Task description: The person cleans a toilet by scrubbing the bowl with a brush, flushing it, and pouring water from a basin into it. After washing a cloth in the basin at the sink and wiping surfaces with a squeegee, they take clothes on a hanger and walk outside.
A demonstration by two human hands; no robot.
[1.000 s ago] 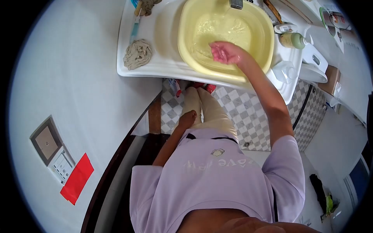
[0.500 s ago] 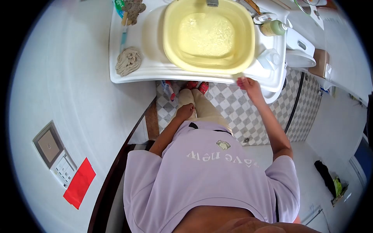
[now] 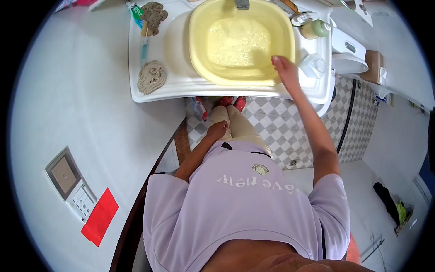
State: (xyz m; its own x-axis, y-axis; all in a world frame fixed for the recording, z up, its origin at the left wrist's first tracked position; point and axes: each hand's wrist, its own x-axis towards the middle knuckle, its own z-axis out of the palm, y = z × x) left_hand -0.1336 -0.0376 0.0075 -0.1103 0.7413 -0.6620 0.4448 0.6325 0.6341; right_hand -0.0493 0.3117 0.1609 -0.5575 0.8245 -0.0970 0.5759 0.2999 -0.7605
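A yellow plastic basin (image 3: pixel 195 59) with rippling water in it stands in the white sink (image 3: pixel 176 88). The end of a metal faucet (image 3: pixel 242 4) hangs over its far side. My right hand (image 3: pixel 285 70) is above the basin's near right rim, fingers drawn together and curled, with nothing visible in them. Down by my thigh rests my left hand (image 3: pixel 218 130), loosely closed, and no object shows in it. On the left of the sink lie a bunched beige cloth (image 3: pixel 152 77) and a darker brown wad of cloth (image 3: pixel 154 17).
A blue-handled brush (image 3: pixel 144 47) and a green-white tube (image 3: pixel 135 14) lie along the sink's left edge. At right stand a green pump bottle (image 3: pixel 316 29) and a translucent white container (image 3: pixel 313 66). Below is a checkered floor (image 3: pixel 272 124).
My right hand has moved forward and up, from beside the sink's front edge to over the basin's rim. My left hand stays by my thigh. The view has shifted slightly.
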